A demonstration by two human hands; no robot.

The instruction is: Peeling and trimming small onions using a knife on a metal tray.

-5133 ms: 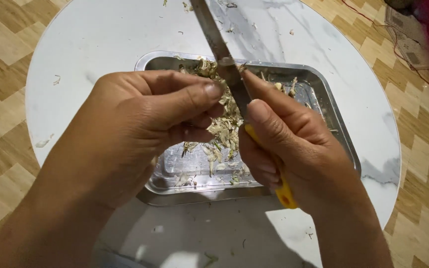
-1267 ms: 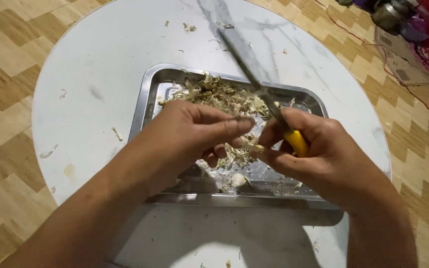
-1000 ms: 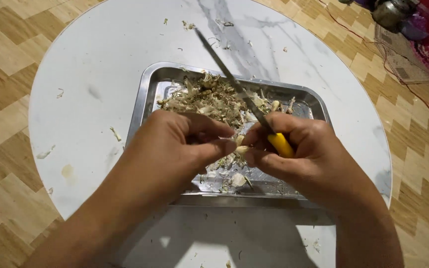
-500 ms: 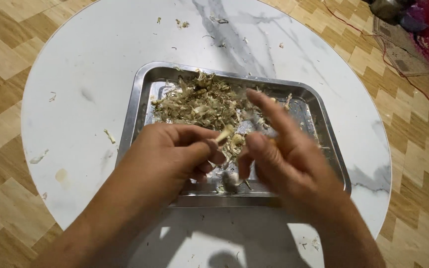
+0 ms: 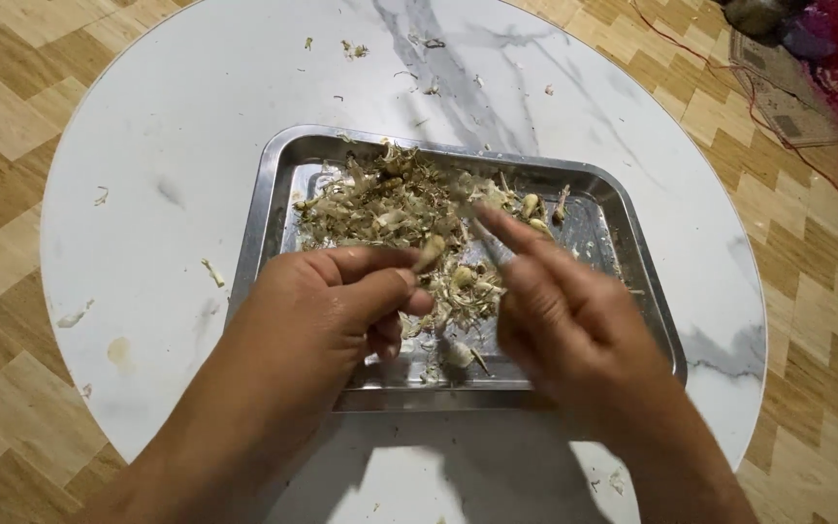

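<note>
Head view: left hand [image 5: 317, 315] pinches a small pale clove [image 5: 429, 254] above the steel tray [image 5: 273, 209]; blurred right hand [image 5: 574, 325], grip unclear, hovers beside. Clove seems light, firm, slippery; best held at its base.

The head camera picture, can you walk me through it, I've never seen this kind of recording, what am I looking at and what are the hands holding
No machine is at work here: these are one person's two bare hands, filmed by a camera worn on the head and looking down.

Below is a round white marble-look table on a wooden floor. A shallow metal tray stands on it, holding a heap of pale, dry peelings and scraps with a few small peeled pieces among them. Stray bits lie on the table too.

The left hand pinches a small pale piece between thumb and fingertips above the tray. The right hand is blurred by movement, with its forefinger stretched toward that piece. A thin grey thing seems to lie along that finger, but the blur hides what it is.
</note>
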